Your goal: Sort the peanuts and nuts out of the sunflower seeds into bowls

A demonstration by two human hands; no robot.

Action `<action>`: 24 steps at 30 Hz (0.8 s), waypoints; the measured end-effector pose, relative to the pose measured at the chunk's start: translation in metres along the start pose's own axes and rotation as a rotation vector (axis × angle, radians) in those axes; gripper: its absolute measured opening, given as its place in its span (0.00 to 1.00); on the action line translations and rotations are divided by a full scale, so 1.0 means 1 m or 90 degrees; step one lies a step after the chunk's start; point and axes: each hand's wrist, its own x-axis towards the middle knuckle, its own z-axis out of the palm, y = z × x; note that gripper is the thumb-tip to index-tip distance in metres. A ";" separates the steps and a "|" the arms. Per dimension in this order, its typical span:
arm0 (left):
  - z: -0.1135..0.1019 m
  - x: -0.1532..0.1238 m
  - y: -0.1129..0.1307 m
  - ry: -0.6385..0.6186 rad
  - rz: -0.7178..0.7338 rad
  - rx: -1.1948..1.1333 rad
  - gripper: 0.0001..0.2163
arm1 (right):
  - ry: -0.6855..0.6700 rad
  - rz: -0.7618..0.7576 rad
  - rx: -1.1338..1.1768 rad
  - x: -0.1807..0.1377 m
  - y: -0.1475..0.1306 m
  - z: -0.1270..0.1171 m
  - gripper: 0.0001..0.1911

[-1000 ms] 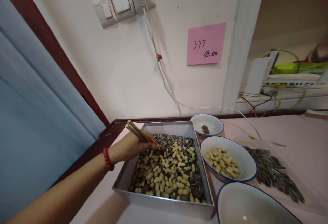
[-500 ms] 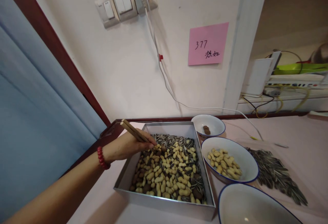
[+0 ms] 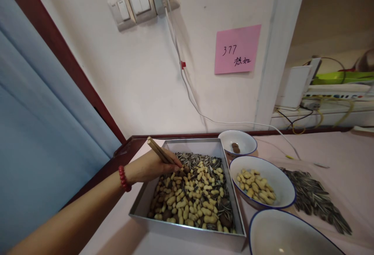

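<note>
My left hand (image 3: 152, 166) grips a pair of wooden chopsticks (image 3: 160, 152), their tips down among the mix at the back left of a square metal tray (image 3: 187, 229). The tray holds peanuts (image 3: 193, 202), striped sunflower seeds (image 3: 194, 158) and a few brown nuts, all mixed. A red bead bracelet (image 3: 124, 178) sits on that wrist. My right hand is out of view.
Right of the tray stand three white blue-rimmed bowls: a small one with brown nuts (image 3: 238, 143), a middle one with peanuts (image 3: 261, 187), a near one (image 3: 292, 233) with nothing visible inside. Sunflower seeds (image 3: 315, 200) lie piled on the pink table. A white cable (image 3: 187, 87) hangs down the wall.
My left hand with the chopsticks shifted slightly left, then back right toward the tray's middle. The tips stay in the mix; nothing has been lifted out.
</note>
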 end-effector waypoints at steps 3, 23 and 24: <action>0.003 0.000 -0.002 0.013 0.003 -0.002 0.10 | 0.001 0.002 0.001 0.001 0.002 0.001 0.45; -0.007 -0.026 0.010 0.114 -0.048 -0.067 0.14 | -0.027 -0.021 0.034 -0.019 -0.011 0.014 0.43; -0.009 -0.028 0.011 0.121 -0.050 -0.084 0.14 | -0.027 -0.023 0.033 -0.023 -0.013 0.014 0.43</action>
